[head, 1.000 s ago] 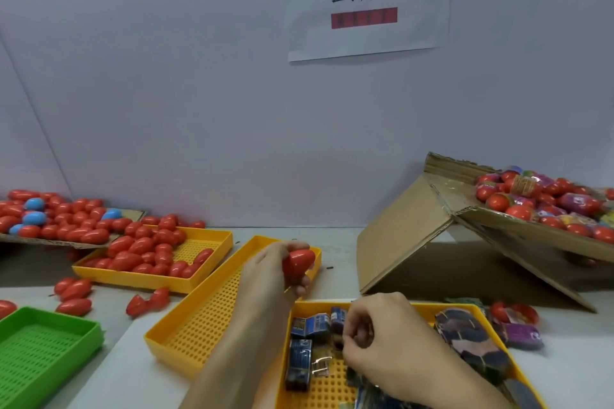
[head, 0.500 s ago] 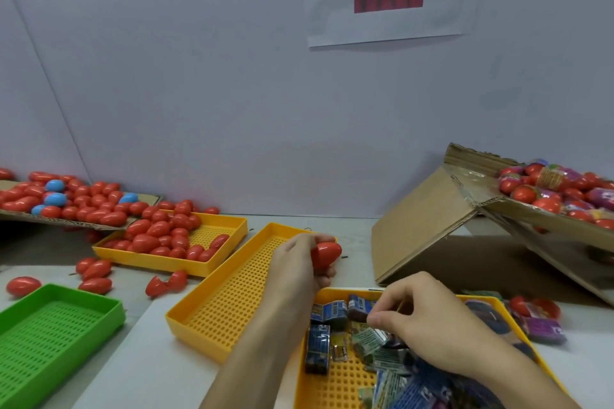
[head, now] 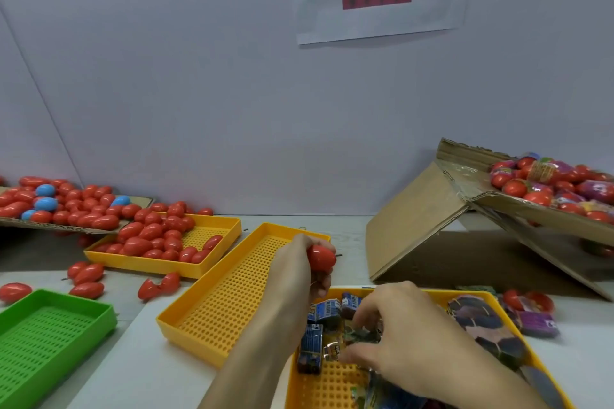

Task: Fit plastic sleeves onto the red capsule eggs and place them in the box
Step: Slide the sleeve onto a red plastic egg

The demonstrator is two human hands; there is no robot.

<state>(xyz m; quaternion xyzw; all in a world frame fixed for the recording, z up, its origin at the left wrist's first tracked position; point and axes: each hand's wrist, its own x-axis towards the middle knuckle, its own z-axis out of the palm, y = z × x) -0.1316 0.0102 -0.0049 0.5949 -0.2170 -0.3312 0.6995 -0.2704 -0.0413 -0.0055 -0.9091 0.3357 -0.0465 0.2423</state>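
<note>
My left hand (head: 295,272) grips a red capsule egg (head: 321,258) above the near end of an empty yellow tray (head: 232,295). My right hand (head: 395,332) reaches down into a second yellow tray (head: 335,382) full of flat printed plastic sleeves (head: 324,312), and its fingertips pinch at one sleeve (head: 360,335) in the pile. The cardboard box (head: 465,196) at the right is tilted and holds several sleeved red eggs (head: 545,186).
A yellow tray of bare red eggs (head: 156,237) sits at the left, behind it a cardboard sheet (head: 66,206) with red and blue eggs. Loose eggs (head: 86,279) lie on the table. A green tray (head: 46,339) is at the near left. Sleeved eggs (head: 531,309) lie under the box.
My right hand has dipped lower into the sleeve tray and its fingers have closed on a sleeve. My left hand keeps the red egg in about the same place.
</note>
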